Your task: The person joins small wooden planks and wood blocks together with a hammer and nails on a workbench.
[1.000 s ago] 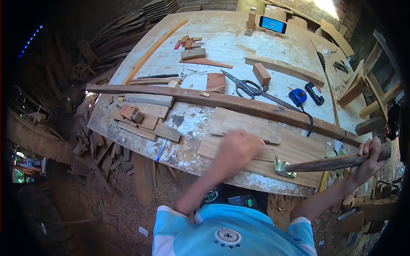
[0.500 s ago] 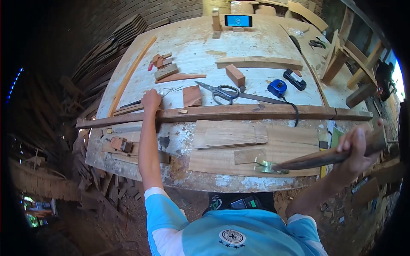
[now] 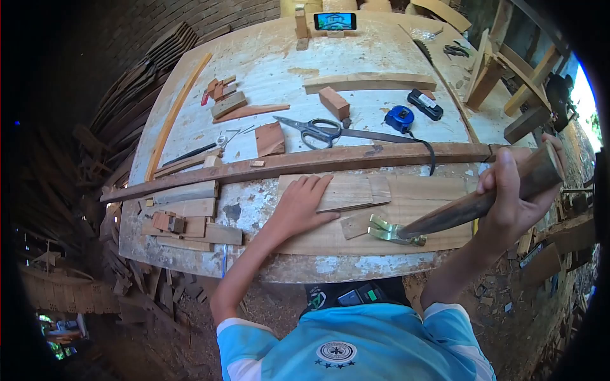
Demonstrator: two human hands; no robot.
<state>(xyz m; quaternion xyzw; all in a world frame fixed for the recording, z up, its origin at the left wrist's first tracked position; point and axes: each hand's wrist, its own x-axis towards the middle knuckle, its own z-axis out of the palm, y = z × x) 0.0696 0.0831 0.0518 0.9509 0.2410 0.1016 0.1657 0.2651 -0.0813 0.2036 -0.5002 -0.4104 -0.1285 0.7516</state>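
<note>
My left hand (image 3: 306,204) lies with its fingers stretched over the left end of a short wooden board (image 3: 352,192). That board rests on a wider, thin plank (image 3: 432,197) near the front of the workbench. In my right hand (image 3: 518,187) is a claw hammer (image 3: 454,213), gripped by its thick wooden handle. Its brass-coloured head hangs low over the wide plank, overlapping a small wood offcut (image 3: 354,227) in this view. A long dark wooden bar (image 3: 298,163) runs across just behind the boards.
Scissors (image 3: 318,131), a blue tape measure (image 3: 399,118) and a wood block (image 3: 334,103) lie beyond the bar. Several nails (image 3: 236,134) are at the left. A phone (image 3: 335,21) stands at the back. Wood scraps (image 3: 184,225) sit at the front left.
My left hand has come from beside the nails, over the bar, onto the short board. The hammer has stayed in my right hand, its head shifting slightly. The view has shifted a little.
</note>
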